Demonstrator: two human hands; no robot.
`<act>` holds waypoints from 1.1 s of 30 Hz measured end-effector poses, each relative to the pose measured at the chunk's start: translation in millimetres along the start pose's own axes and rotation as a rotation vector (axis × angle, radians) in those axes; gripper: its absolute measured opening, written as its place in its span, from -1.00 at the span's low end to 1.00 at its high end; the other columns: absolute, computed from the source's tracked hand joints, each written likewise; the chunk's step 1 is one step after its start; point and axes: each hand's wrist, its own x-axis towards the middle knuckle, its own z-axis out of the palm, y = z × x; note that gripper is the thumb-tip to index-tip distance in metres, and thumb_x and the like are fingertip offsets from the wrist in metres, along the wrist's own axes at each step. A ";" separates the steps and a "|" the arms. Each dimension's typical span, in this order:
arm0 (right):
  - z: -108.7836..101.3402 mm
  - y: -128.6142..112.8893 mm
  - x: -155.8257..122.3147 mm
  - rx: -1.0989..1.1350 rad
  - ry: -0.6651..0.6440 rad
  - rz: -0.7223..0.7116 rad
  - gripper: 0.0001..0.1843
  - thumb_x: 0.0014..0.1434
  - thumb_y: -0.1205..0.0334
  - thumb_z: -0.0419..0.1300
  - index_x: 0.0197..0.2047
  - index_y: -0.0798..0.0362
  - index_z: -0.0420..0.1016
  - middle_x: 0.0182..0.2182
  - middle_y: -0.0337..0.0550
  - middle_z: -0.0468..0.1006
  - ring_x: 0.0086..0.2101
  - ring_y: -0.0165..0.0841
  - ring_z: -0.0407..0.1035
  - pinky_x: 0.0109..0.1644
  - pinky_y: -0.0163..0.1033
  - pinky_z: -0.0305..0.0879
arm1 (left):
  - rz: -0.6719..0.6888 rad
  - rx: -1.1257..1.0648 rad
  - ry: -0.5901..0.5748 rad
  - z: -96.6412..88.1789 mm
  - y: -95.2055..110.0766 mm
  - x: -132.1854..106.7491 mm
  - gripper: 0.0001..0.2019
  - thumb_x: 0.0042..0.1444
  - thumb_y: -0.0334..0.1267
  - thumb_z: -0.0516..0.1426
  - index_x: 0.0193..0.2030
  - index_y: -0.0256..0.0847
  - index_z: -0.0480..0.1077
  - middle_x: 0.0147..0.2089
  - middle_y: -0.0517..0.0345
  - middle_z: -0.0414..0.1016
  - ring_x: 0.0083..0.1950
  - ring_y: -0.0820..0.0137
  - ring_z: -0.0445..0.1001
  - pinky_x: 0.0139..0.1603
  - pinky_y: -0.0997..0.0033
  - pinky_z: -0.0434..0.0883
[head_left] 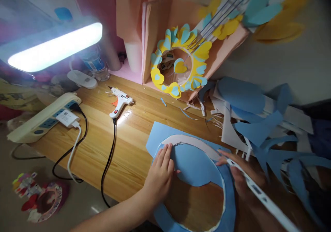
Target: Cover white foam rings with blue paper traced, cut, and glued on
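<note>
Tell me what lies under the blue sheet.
Through the round cut-out in the blue sheet the wooden table shows. The left hand presses on the sheet; the right hand holds a white tool over it. Anything else beneath is covered.

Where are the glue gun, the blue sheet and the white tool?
glue gun (pixel 119 102), head view, on its white body.
blue sheet (pixel 158 135), head view, on its bare corner.
white tool (pixel 269 201), head view, on its shaft.
</note>
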 end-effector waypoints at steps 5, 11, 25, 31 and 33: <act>68.4 -60.5 78.6 0.429 -0.345 0.203 -0.81 0.22 0.11 0.05 -0.31 -0.01 0.42 -0.54 -0.29 0.42 -0.48 -0.41 0.35 -0.39 -0.32 0.28 | -0.003 -0.008 -0.005 4.0 0.0 -2.6 -0.77 0.28 -0.25 -0.05 -0.20 -0.36 0.35 0.30 -0.34 0.16 0.37 0.08 0.01 0.21 0.01 0.36; 135.7 -75.0 116.2 0.414 -0.518 0.158 -0.63 0.13 0.09 0.12 -0.63 0.03 0.18 -0.73 -0.36 0.24 -0.66 -0.49 0.15 -0.55 -0.35 0.08 | 0.009 0.008 0.004 4.9 0.3 -2.2 -0.73 0.28 -0.25 -0.06 -0.19 -0.41 0.37 0.25 -0.40 0.23 0.33 0.03 0.09 0.20 0.03 0.36; 141.4 -68.3 111.9 0.241 -0.488 -0.012 -0.62 0.15 0.17 0.07 -0.65 0.03 0.10 -0.72 -0.38 0.13 -0.65 -0.52 0.05 -0.52 -0.35 0.00 | 0.006 0.026 0.011 6.2 0.3 -3.0 -0.72 0.28 -0.23 -0.06 -0.28 -0.38 0.36 0.21 -0.41 0.28 0.30 0.01 0.17 0.19 0.03 0.37; 143.2 -67.7 112.3 0.319 -0.491 0.016 -0.61 0.16 0.14 0.09 -0.64 0.04 0.17 -0.72 -0.36 0.20 -0.64 -0.51 0.09 -0.52 -0.34 0.04 | 0.020 0.032 -0.003 6.3 -1.4 -3.8 -0.75 0.28 -0.23 -0.04 -0.23 -0.37 0.37 0.22 -0.39 0.27 0.32 0.03 0.13 0.20 0.01 0.36; 141.5 -67.1 117.0 0.433 -0.451 0.098 -0.62 0.17 0.08 0.09 -0.62 0.05 0.26 -0.71 -0.34 0.28 -0.65 -0.50 0.14 -0.54 -0.35 0.08 | 0.025 0.033 0.003 5.9 -2.1 -3.5 -0.76 0.28 -0.25 -0.05 -0.21 -0.37 0.36 0.25 -0.37 0.25 0.34 0.05 0.08 0.21 0.02 0.36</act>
